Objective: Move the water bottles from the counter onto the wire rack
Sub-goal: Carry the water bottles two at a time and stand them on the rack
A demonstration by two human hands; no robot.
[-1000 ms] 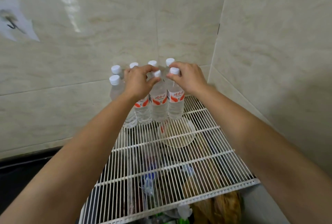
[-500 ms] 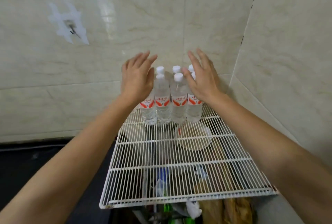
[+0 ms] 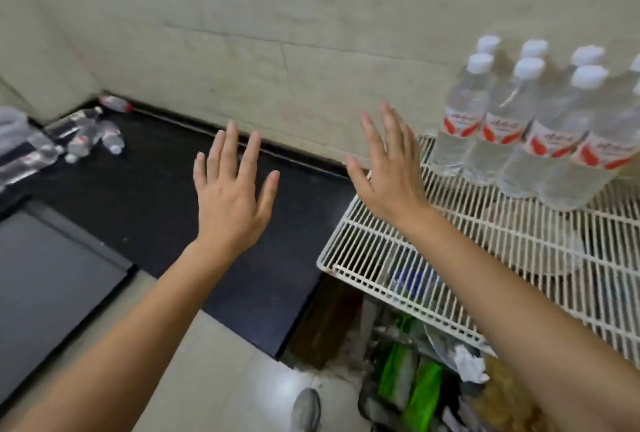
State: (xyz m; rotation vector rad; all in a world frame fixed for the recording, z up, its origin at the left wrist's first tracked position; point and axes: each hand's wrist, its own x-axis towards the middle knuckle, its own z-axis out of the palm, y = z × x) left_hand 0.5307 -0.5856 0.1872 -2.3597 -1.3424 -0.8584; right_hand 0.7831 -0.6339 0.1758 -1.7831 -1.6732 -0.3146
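Several clear water bottles [image 3: 516,127] with white caps and red labels stand upright in two rows at the back of the white wire rack [image 3: 388,279] on the right. More bottles [image 3: 91,135] lie on their sides on the black counter [image 3: 149,196] at the far left, near the wall. My left hand [image 3: 230,196] hovers over the counter, fingers spread, holding nothing. My right hand [image 3: 389,168] is above the rack's left edge, also spread and holding nothing, just left of the standing bottles.
Beige tiled walls close off the back. A dark flat cooktop panel [image 3: 45,279] sits at the left front of the counter. Below the rack are green packets [image 3: 412,383] and other clutter. A shoe [image 3: 306,412] shows on the tiled floor.
Both hands have let go of the bottles on the rack and swung left, fingers spread. The view has turned left toward the counter; the standing bottles now sit at the right edge.
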